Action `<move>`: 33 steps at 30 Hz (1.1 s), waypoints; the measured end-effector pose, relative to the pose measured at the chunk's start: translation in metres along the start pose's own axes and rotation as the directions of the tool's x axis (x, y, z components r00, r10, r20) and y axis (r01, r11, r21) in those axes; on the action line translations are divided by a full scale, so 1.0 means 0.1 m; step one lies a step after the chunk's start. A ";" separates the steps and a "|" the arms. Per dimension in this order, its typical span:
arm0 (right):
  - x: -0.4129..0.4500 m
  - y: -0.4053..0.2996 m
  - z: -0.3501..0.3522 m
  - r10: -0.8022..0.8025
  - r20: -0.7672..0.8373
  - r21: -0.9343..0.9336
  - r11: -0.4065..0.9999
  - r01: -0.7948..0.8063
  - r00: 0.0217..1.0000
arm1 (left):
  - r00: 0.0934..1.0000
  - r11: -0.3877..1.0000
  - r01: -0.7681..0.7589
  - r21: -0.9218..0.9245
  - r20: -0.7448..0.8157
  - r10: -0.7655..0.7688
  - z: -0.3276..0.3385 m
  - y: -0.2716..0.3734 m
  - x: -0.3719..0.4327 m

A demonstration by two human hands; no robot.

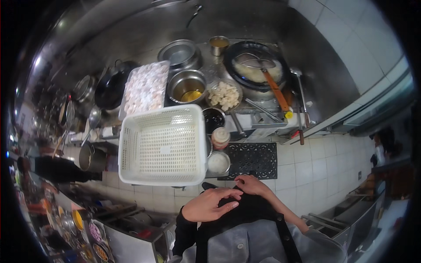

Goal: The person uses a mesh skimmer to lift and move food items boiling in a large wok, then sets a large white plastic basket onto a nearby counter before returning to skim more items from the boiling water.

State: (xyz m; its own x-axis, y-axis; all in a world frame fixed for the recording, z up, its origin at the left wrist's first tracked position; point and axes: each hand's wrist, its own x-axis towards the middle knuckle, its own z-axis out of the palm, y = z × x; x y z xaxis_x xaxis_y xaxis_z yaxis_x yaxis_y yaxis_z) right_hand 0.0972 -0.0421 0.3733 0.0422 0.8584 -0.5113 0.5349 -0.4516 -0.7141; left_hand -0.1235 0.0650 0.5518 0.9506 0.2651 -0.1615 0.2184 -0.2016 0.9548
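My left hand hovers before my black apron, thumb apart from loosely bent fingers, holding nothing. Close to it, my right hand is slightly curled in front of my waist, also with nothing in it. Ahead and to the left is a white perforated plastic basket, its floor showing. By its right side are a bowl of white granules, a squat jar and a pot of dark liquid. Beyond lies a bowl of pale, cut chunks.
A wire skimmer with a wooden handle rests across a wok holding pale, cloudy liquid. A tray of pale pieces adjoins a steel pot with yellow liquid. A black mat covers part of the tiled floor. Another person stands far left.
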 end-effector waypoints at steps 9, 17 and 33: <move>-0.73 1.09 -0.87 0.057 -0.222 0.184 0.983 -0.015 0.973 | 0.977 0.995 -0.004 0.098 0.214 -0.017 0.88 0.36 1.54; -0.85 1.75 -1.48 0.089 -0.302 0.233 0.972 -0.017 0.949 | 0.951 0.956 0.129 0.262 0.241 -0.194 1.54 0.14 2.41; -0.17 0.71 -2.26 -0.180 -0.274 0.159 0.960 0.229 0.945 | 0.969 0.936 0.210 0.282 0.067 -0.238 1.32 -0.35 2.73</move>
State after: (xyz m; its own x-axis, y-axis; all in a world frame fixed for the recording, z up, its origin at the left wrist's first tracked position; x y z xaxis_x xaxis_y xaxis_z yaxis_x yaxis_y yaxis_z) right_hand 0.3254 -0.0339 0.4391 0.1748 0.9588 -0.2240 0.3891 -0.2763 -0.8788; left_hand 0.1571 0.0196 0.4413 0.8840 0.2412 -0.4004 0.4665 -0.3992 0.7893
